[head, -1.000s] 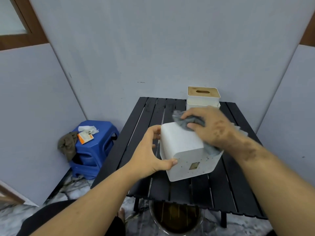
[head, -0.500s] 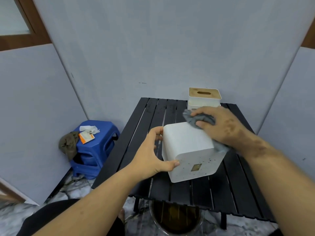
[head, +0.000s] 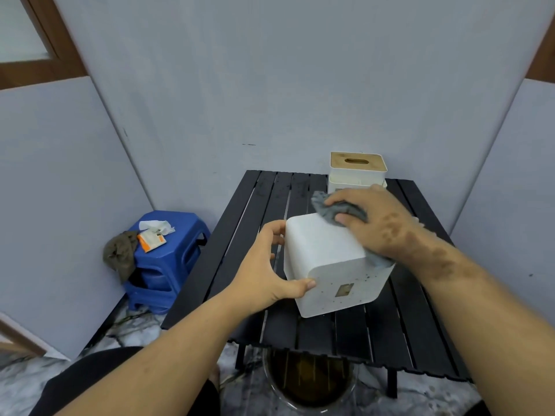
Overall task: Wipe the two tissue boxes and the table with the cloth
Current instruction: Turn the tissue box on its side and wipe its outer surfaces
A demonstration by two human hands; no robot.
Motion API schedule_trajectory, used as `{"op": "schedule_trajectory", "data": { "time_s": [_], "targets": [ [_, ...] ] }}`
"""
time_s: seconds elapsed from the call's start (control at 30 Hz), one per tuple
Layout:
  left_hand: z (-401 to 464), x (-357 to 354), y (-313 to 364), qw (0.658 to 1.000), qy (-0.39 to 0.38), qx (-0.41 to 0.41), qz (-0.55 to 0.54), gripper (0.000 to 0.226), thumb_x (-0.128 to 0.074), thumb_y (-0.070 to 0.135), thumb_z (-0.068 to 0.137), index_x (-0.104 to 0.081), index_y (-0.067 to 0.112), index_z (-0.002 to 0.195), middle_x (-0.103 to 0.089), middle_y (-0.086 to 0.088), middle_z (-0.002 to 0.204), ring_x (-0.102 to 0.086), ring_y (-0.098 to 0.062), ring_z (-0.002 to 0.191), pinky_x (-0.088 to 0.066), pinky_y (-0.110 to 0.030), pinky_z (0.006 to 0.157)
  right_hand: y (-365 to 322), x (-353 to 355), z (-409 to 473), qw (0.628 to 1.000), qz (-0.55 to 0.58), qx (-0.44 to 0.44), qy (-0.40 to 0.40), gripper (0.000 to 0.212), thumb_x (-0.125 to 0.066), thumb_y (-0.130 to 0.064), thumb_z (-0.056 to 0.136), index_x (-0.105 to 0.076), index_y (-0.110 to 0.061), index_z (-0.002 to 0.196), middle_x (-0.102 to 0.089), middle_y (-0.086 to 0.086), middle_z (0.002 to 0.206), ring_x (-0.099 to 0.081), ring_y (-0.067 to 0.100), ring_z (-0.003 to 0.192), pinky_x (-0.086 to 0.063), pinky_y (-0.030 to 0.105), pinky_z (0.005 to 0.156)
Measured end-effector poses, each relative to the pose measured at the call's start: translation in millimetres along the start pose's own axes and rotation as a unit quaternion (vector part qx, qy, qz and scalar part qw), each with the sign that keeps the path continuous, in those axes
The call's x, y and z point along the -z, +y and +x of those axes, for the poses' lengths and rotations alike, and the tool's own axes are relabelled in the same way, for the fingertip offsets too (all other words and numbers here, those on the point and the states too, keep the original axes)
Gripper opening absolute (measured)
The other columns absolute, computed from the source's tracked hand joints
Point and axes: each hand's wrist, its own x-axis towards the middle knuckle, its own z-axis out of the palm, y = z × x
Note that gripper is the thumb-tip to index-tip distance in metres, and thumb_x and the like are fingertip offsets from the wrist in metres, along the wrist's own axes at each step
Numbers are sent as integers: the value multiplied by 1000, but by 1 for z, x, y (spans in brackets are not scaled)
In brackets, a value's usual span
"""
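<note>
A white tissue box (head: 327,259) lies tipped on the black slatted table (head: 249,223), its speckled face with a small label toward me. My left hand (head: 264,271) grips its left side, thumb on the near face and fingers behind. My right hand (head: 375,223) holds a crumpled grey cloth (head: 333,210) and presses it on the box's upper right surface. A second white tissue box (head: 357,172) with a wooden slotted lid stands upright at the table's far edge.
A blue plastic stool (head: 168,262) stands left of the table, carrying a brown rag, an orange packet and a white tissue. A round bin (head: 309,382) sits under the table's near edge. Grey walls close in on three sides.
My right hand with the cloth has slid back along the box's top toward its far right edge. The left hand keeps its hold on the box.
</note>
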Motion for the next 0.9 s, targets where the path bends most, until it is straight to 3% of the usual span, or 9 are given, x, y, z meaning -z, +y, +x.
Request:
{"op": "schedule_trajectory", "data": {
  "time_s": [0.03, 0.13, 0.3, 0.43, 0.53, 0.57, 0.7, 0.8, 0.9],
  "targets": [
    [0, -1, 0, 1000, -1, 2, -2, 96, -88, 50, 57, -40, 41, 139, -50, 24, 138, -47, 0, 132, -42, -30, 106, 7, 3, 1, 1000, -1, -5, 20, 31, -66, -17, 90, -67, -39, 111, -57, -28, 101, -51, 18, 104, -43, 42, 100],
    [-1, -2, 0, 1000, -4, 6, -6, 96, -88, 51, 57, -38, 42, 139, -50, 23, 138, -47, 0, 133, -42, -28, 106, 0, -8, 2, 999, -16, -26, 9, 32, -63, -22, 91, -64, -45, 113, -61, -5, 112, -51, 19, 104, -40, 32, 97],
    [0, -4, 2, 1000, 8, 7, -21, 98, -88, 54, 54, -40, 40, 139, -55, 25, 134, -51, 2, 127, -41, -11, 96, -40, -33, -3, 998, 9, 55, -29, 34, -63, -25, 92, -62, -48, 116, -49, 1, 103, -50, 20, 96, -44, 35, 90],
    [-2, -7, 2, 1000, 18, 4, -23, 98, -89, 52, 53, -42, 40, 138, -51, 26, 136, -50, 1, 130, -44, -27, 102, -2, 3, -3, 999, 17, 6, -38, 34, -63, -18, 92, -65, -44, 113, -47, -20, 100, -50, 12, 99, -40, 29, 96],
    [-2, -7, 1, 1000, 13, 4, -17, 98, -89, 53, 53, -41, 41, 138, -50, 25, 137, -48, 1, 131, -43, -30, 105, 20, 23, -8, 1000, 19, -8, -1, 30, -63, -7, 92, -69, -30, 111, -49, -30, 96, -50, -12, 102, -32, 4, 89],
    [-1, -6, 1, 1000, 11, 4, -16, 98, -88, 54, 53, -41, 40, 138, -50, 24, 138, -48, 1, 131, -43, -30, 105, 20, 23, -11, 1000, 20, -18, -2, 29, -63, -7, 92, -68, -30, 110, -48, -28, 97, -48, -14, 99, -30, 3, 88],
    [0, -6, 3, 1000, 8, 1, -17, 96, -88, 53, 53, -42, 41, 136, -51, 27, 134, -49, 2, 128, -41, -17, 98, -5, 0, -20, 999, 12, 16, -41, 38, -65, -23, 90, -61, -56, 107, -51, -5, 109, -48, 11, 101, -39, 26, 96],
    [1, -5, 4, 1000, 9, -5, -22, 92, -89, 51, 52, -44, 41, 132, -55, 30, 128, -52, 3, 125, -40, -5, 90, -21, -10, -29, 992, 19, 86, -91, 35, -65, -23, 90, -63, -50, 111, -55, -4, 106, -44, 4, 97, -33, 14, 85],
    [1, -4, 4, 1000, 11, -5, -15, 95, -88, 53, 50, -44, 40, 134, -53, 30, 130, -51, 4, 125, -41, -15, 95, -3, 14, -34, 993, 46, 59, -88, 42, -67, -17, 89, -62, -55, 106, -52, -10, 103, -43, -2, 101, -31, 11, 93]
  ]
}}
